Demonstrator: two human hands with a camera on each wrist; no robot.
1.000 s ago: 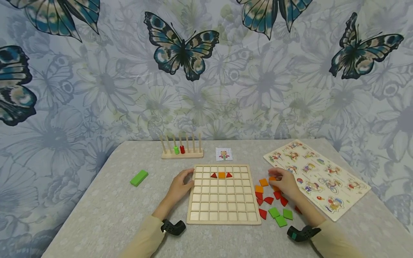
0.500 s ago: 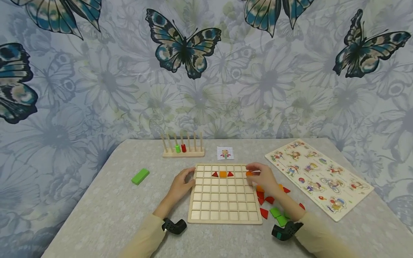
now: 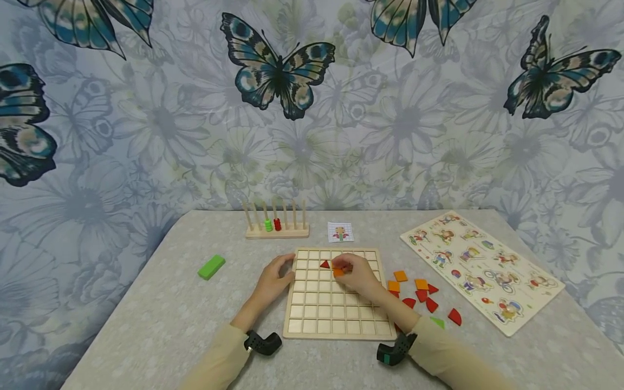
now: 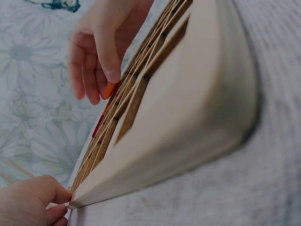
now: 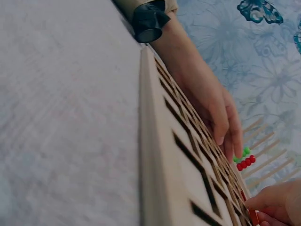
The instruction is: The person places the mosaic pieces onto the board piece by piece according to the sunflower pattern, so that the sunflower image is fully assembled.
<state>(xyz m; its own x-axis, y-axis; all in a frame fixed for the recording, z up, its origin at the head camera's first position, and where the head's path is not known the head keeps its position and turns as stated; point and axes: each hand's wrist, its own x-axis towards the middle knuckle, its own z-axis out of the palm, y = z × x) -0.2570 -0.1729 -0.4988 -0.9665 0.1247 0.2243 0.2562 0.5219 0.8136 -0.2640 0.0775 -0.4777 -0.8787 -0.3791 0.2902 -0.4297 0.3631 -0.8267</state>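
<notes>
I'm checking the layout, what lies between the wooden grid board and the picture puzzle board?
Loose orange, red and green tiles lie on the table between grid board and puzzle board, in the head view.

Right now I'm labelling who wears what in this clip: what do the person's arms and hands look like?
Both arms wear pale cream long sleeves. Each wrist carries a small black camera unit: the one at the left sleeve is plain black, the one at the right sleeve shows a teal-green mark. The left hand and right hand are bare, with no gloves, rings or cables visible.

grid board (image 5: pixel 162 155), left hand (image 5: pixel 214 106) on edge
</notes>
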